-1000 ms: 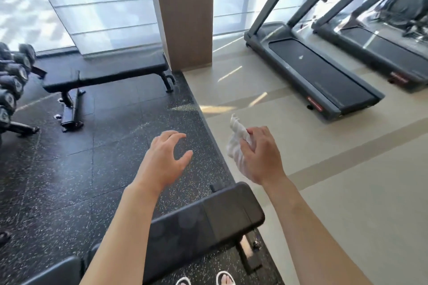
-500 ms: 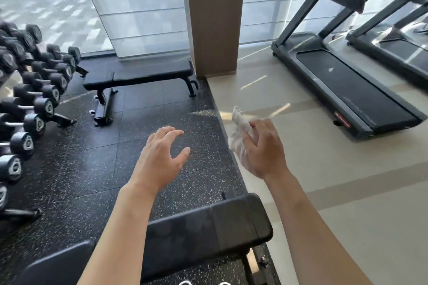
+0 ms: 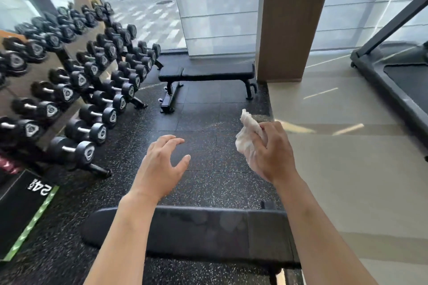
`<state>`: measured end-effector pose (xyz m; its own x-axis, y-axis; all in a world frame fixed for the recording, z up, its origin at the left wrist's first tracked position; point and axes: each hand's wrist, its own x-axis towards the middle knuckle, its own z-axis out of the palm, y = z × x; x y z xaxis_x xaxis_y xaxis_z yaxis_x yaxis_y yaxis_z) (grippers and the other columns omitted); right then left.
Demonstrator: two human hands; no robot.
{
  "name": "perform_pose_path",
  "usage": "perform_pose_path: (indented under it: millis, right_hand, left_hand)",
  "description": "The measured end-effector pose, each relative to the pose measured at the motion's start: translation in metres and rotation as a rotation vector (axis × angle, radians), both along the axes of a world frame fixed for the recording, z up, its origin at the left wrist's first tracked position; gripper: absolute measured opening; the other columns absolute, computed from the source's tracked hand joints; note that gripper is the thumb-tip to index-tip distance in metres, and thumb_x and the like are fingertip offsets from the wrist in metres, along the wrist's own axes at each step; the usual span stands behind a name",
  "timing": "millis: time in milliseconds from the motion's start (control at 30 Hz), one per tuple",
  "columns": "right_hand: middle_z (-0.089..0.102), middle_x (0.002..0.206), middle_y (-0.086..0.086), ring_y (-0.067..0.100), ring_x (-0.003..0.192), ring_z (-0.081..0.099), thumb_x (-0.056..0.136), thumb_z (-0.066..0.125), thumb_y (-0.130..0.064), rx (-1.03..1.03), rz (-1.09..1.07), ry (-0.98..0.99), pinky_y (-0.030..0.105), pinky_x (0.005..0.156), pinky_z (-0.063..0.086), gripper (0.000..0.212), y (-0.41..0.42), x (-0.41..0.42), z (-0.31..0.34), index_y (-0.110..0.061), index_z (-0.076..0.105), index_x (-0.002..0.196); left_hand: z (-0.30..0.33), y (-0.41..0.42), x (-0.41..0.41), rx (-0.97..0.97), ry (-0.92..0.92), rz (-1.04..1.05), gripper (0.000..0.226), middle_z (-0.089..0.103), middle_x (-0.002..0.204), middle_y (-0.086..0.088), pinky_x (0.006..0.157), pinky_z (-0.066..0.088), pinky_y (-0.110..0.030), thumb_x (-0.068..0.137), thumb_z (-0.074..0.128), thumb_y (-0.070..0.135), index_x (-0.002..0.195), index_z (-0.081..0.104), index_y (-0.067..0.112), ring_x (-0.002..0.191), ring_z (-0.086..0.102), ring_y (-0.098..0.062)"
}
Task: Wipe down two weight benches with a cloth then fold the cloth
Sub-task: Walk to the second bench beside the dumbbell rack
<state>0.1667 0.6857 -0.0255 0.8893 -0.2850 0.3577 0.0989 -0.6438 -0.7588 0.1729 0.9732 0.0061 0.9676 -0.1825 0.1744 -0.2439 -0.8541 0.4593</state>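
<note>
Two benches: near bench (image 3: 196, 231) shows damp smears, far bench (image 3: 208, 71) at frame centre looks dry. Your right hand (image 3: 271, 152) grips the bunched cloth (image 3: 246, 136); left hand (image 3: 159, 166) spread, empty. Folding remains.

1. One head-worn wide-angle view looks forward and down from standing height, both bare forearms reaching in from the bottom edge
2. The black padded weight bench (image 3: 196, 229) lies closest, crosswise below
3. A second black flat bench (image 3: 208, 71) sits farther ahead, near the brown square pillar (image 3: 291, 21)
</note>
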Motion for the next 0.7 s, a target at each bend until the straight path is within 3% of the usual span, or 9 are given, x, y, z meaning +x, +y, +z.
perform_pose_path:
  millis: [133,333,700]
  right_hand:
    - [0.053,0.096,-0.003,0.017,0.088,0.051,0.106,0.054,-0.042,-0.016,0.063,-0.036,0.041,0.085,0.049,0.026,0.037,0.001,0.003,-0.019,0.065,0.104]
    - [0.055,0.097,-0.002,0.022,0.085,0.055,0.108,0.054,-0.039,-0.087,0.174,-0.018,0.051,0.084,0.049,0.026,0.105,-0.008,0.010,-0.017,0.067,0.106]
    - [0.054,0.101,-0.007,0.016,0.089,0.050,0.107,0.054,-0.042,-0.176,0.368,-0.050,0.041,0.088,0.042,0.026,0.255,-0.092,0.030,-0.020,0.068,0.111]
  left_hand:
    - [0.004,0.036,-0.017,0.003,-0.010,0.079,0.046,0.055,0.146,0.002,0.119,0.036,-0.038,0.097,0.073,0.031,0.139,0.064,0.018,0.138,0.046,-0.022]
    - [0.009,0.103,-0.065,-0.011,-0.038,0.194,0.045,0.057,0.144,0.001,0.118,0.037,-0.036,0.096,0.073,0.029,0.139,0.064,0.016,0.136,0.048,-0.022]
    - [0.007,0.244,-0.191,-0.064,-0.081,0.376,0.045,0.059,0.142,0.000,0.117,0.040,-0.041,0.095,0.072,0.030,0.138,0.065,0.018,0.135,0.051,-0.023]
